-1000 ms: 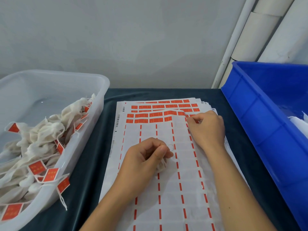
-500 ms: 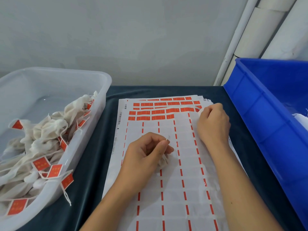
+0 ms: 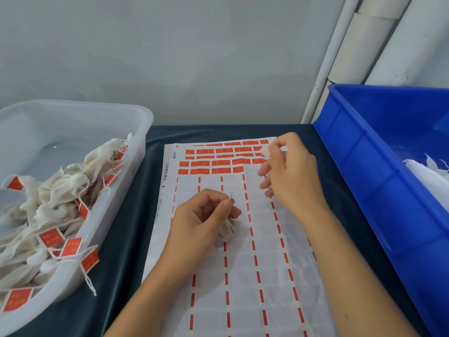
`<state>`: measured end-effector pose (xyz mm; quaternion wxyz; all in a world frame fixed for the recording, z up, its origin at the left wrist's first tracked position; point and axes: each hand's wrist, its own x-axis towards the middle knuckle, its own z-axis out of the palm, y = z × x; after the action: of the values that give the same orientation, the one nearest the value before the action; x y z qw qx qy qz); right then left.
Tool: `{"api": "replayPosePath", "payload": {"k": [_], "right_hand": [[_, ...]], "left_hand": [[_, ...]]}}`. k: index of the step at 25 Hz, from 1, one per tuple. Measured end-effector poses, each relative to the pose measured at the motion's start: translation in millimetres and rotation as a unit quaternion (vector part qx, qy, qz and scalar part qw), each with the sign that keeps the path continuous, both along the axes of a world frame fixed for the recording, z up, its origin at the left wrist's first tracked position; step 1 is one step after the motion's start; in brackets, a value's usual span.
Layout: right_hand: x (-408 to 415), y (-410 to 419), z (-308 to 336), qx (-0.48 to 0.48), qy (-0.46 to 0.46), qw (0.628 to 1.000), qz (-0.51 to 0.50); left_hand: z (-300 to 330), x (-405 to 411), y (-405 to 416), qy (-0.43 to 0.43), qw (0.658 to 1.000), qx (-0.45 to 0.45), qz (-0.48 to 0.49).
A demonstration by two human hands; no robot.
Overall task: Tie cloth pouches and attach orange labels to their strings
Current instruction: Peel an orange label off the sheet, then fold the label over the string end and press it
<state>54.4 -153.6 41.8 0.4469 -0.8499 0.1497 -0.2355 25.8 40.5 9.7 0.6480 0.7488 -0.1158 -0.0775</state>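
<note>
Left hand (image 3: 206, 215) pinches a pouch string (image 3: 231, 196) above the label sheet (image 3: 243, 276), right hand (image 3: 291, 176) pinches a peeled label (image 3: 265, 150), between a clear bin (image 3: 136, 122) and a blue crate (image 3: 364, 166).

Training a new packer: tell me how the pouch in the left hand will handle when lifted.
The pouch looks like thin, crumpled cloth, so probably floppy and light. The left hand pinches its string, so it would likely dangle and swing.
</note>
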Motion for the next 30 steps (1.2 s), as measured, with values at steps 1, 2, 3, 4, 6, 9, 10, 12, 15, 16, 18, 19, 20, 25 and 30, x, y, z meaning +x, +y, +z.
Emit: {"api": "replayPosePath", "payload": {"k": [1,2,3,4,6,9,10,12,15,16,18,19,20,25,30], "right_hand": [[-6.4,7.2,3.6,0.025,0.004,0.999,0.044],[-13.2,13.3,6.0,0.049,0.008,0.995,0.083],[-20.4,17.8,7.2,0.070,0.008,0.991,0.114],[-26.9,21.1,6.4,0.088,0.004,0.987,0.137],[-40.8,25.0,1.1,0.118,-0.007,0.980,0.163],[-56.3,31.4,-12.2,0.147,-0.017,0.974,0.170],[-59.7,32.7,-17.2,0.148,-0.019,0.975,0.164],[-63.3,34.2,-24.8,0.162,-0.020,0.975,0.150],[-66.5,34.9,-29.2,0.226,-0.015,0.962,0.151],[-67.0,34.8,-28.9,0.245,-0.012,0.957,0.153],[-67.0,34.6,-28.5,0.276,-0.002,0.948,0.157],[-67.2,33.5,-28.2,0.284,0.002,0.946,0.158],[-67.2,33.5,-28.5,0.289,0.004,0.944,0.158],[-67.9,37.2,-30.4,0.307,0.005,0.938,0.160],[-67.6,40.0,-33.4,0.314,0.007,0.935,0.167]], "left_hand": [[0.6,-0.3,-0.1,-0.001,1.000,-0.004,0.001],[1.0,-0.2,0.3,-0.004,1.000,-0.008,0.002],[1.2,-0.4,0.5,-0.007,1.000,-0.012,0.003],[1.2,-0.2,0.8,-0.011,1.000,-0.017,0.005],[1.2,-0.4,-0.2,-0.017,1.000,-0.019,0.008],[0.8,-1.3,-3.0,-0.025,0.999,-0.012,0.021],[0.6,-1.7,-3.8,-0.028,0.999,-0.010,0.025],[0.1,-1.7,-4.4,-0.031,0.999,-0.004,0.031],[-0.9,-2.8,-4.3,-0.033,0.999,0.003,0.035],[-0.9,-3.1,-4.5,-0.033,0.999,0.004,0.035],[-0.8,-3.6,-5.0,-0.037,0.999,0.011,0.036],[-0.6,-3.7,-6.4,-0.039,0.999,0.015,0.035],[-0.9,-3.7,-6.5,-0.040,0.998,0.019,0.035],[-2.0,-4.5,-5.7,-0.044,0.998,0.025,0.025],[-2.2,-4.2,-5.9,-0.048,0.998,0.020,0.032]]}}
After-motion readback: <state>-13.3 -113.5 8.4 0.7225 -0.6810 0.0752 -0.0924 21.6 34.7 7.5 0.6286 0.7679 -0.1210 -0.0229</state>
